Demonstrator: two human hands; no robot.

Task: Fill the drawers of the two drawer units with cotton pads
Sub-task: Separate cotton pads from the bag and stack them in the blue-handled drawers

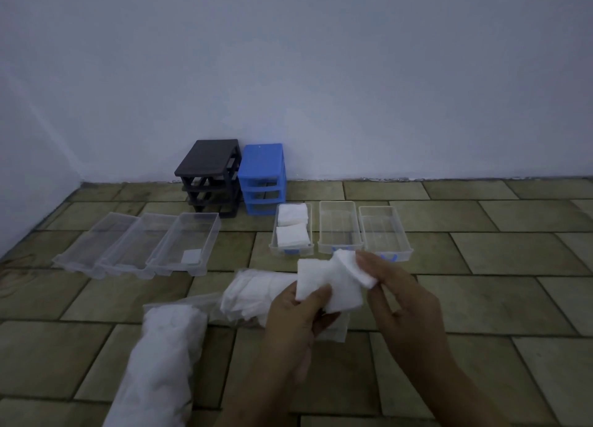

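A: What lies furthest left on the tiled floor (481,250)?

B: Three clear drawers (138,245) side by side; the rightmost holds one small pad near its front. In front of them lie two clear bags of cotton pads (167,359), one long and full, the other flatter.

A: And behind?

B: The black drawer unit (210,176) and the blue drawer unit (263,177) stand just beside each other against the wall, their slots open.

A: To the right?

B: Three more clear drawers with blue handles. The left one (291,230) holds two stacks of white pads; the other two (362,230) show no pads.

A: The hands?

B: The left hand (295,317) grips a stack of cotton pads (324,285), thumb on top, fingers curled beneath. The right hand (401,291) pinches the upper pads at their right edge, peeling them up.
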